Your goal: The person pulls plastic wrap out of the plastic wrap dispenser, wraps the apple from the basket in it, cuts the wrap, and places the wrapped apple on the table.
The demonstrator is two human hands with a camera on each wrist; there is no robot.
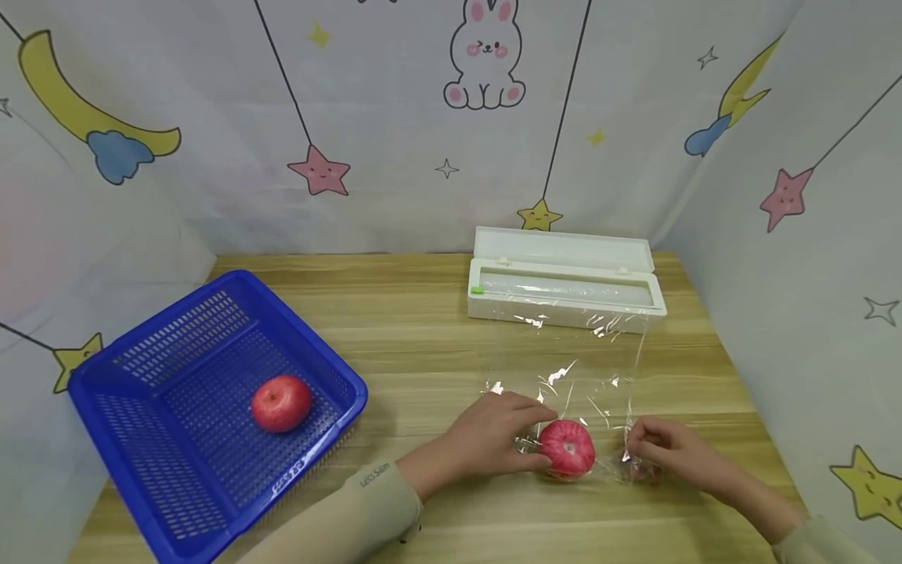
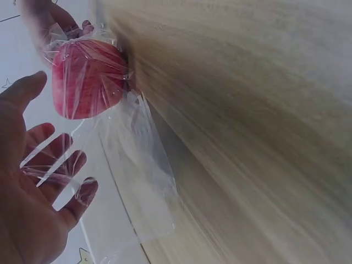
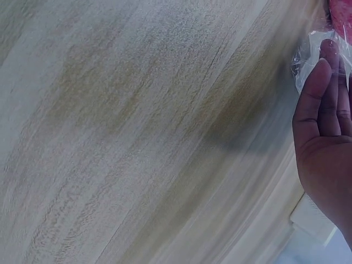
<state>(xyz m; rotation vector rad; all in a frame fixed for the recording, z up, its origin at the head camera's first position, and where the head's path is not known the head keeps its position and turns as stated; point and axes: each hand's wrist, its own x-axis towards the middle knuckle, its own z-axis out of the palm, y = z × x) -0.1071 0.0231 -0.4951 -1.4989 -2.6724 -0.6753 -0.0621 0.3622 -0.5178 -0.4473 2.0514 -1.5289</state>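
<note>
A red apple (image 1: 567, 449) sits on the table under a sheet of clear cling film (image 1: 585, 376), which is drawn out from a white dispenser box (image 1: 564, 305). My left hand (image 1: 493, 435) is at the apple's left side, thumb and fingers spread around it. In the left wrist view a gap shows between the left palm and the wrapped apple (image 2: 88, 82), and film clings across the fingers (image 2: 71, 165). To the right of the apple, my right hand (image 1: 676, 450) pinches bunched film between thumb and fingertips, also seen in the right wrist view.
A blue plastic basket (image 1: 331, 368) stands at the left with another red apple (image 1: 281, 403) in it. The dispenser's lid (image 1: 564, 247) is raised at the back, near the patterned cloth wall (image 1: 395, 117). Cloth also hangs along both sides of the wooden table (image 1: 409, 313).
</note>
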